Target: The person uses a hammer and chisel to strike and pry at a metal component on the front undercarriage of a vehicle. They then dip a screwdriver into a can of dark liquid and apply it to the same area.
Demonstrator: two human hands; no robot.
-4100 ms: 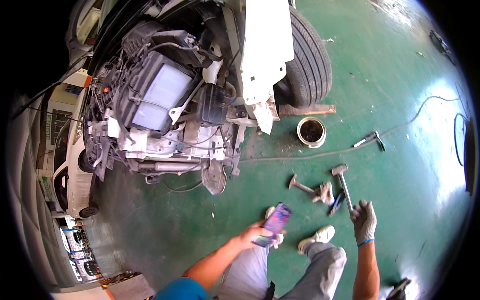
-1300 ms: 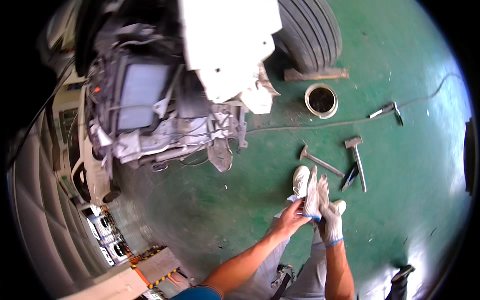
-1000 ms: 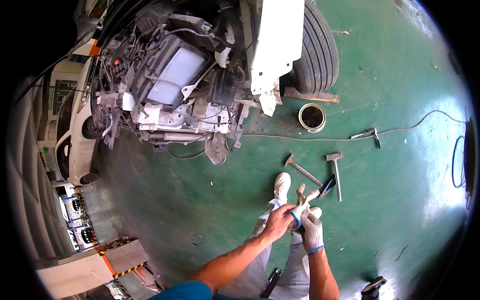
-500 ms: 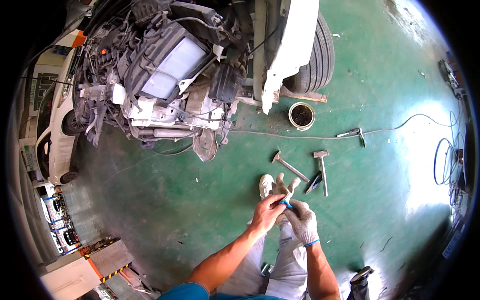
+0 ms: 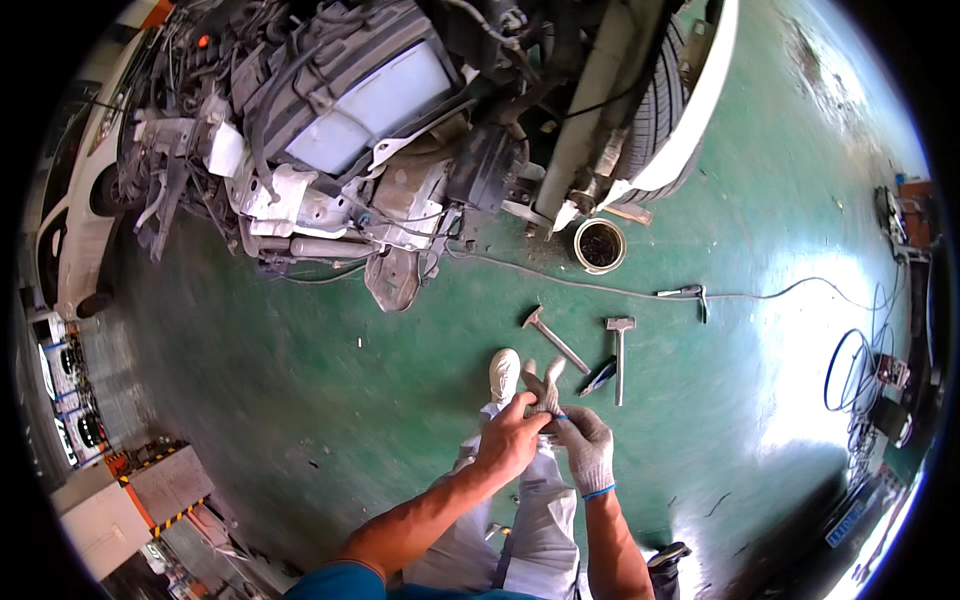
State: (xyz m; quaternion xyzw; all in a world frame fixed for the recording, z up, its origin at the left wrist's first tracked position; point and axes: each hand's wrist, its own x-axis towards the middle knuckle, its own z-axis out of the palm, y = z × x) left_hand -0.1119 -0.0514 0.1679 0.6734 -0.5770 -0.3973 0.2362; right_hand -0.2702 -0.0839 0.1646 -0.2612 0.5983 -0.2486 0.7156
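Observation:
My bare left hand [image 5: 508, 438] grips a loose white knit work glove [image 5: 545, 388] by its blue-edged cuff. The loose glove's fingers point away from me. My right hand [image 5: 590, 446] wears a matching glove with a blue wrist edge. Its fingers pinch the same cuff from the right side, close against my left fingertips. Ahead of my hands on the green floor lie two hammers, one slanted [image 5: 555, 338] and one nearly straight [image 5: 620, 362]. Between them sits a pair of pliers with dark handles [image 5: 600, 375].
A stripped car front [image 5: 370, 120] with exposed parts fills the far left, its tire [image 5: 650, 130] beside it. A round can [image 5: 600, 246] stands near the tire. A cable [image 5: 560, 283] crosses the floor past a clamp-like tool [image 5: 690, 293]. Cable coils [image 5: 850, 370] lie at right.
The view has shifted, so the car looks larger and nearer. Both hands still hold the loose glove's cuff; my left hand has turned a little around it.

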